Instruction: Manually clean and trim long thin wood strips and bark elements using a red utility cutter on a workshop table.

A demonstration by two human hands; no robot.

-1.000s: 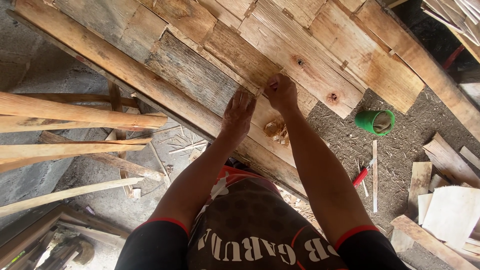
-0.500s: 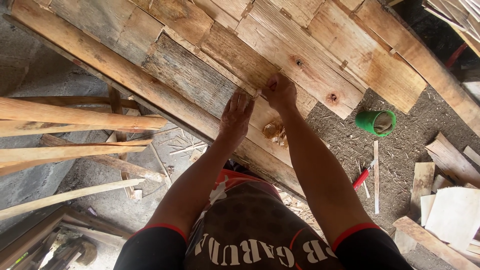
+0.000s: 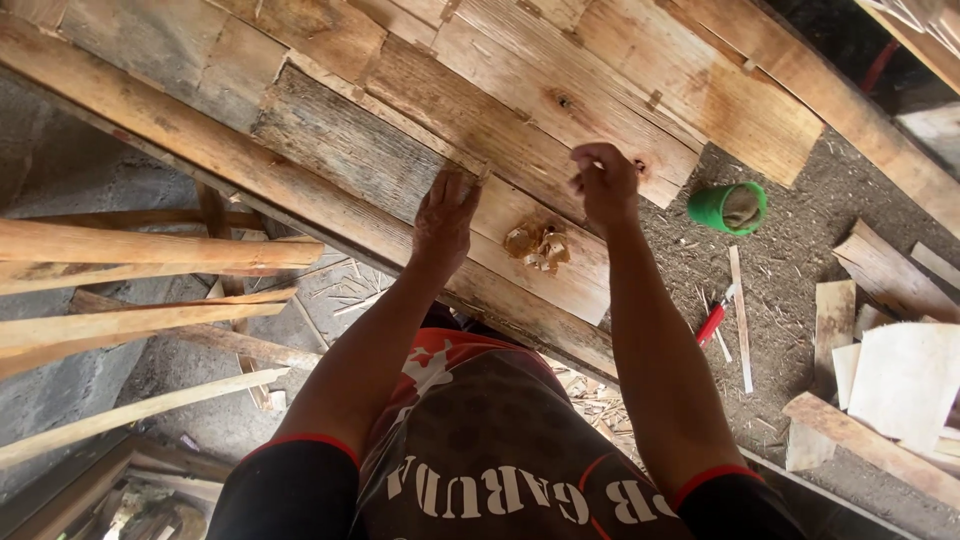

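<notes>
L hand (image 3: 443, 222) pressed flat, fingers spread, on weathered wooden planks (image 3: 380, 160); R hand (image 3: 603, 183) loosely curled, contents unclear, w/ wood shavings (image 3: 537, 245) between.

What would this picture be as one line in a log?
left hand flat on wooden boards | right hand curled shut above boards | wood shavings between hands | green cup on ground

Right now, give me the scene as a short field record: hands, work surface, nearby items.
left hand: flat on a grey plank
right hand: fingers curled over a pale plank, contents hidden
surface: overlapping wooden planks on a long beam
between hands: wood shavings
ground, right: green cup, red-handled tool, board offcuts
left: poles
</notes>
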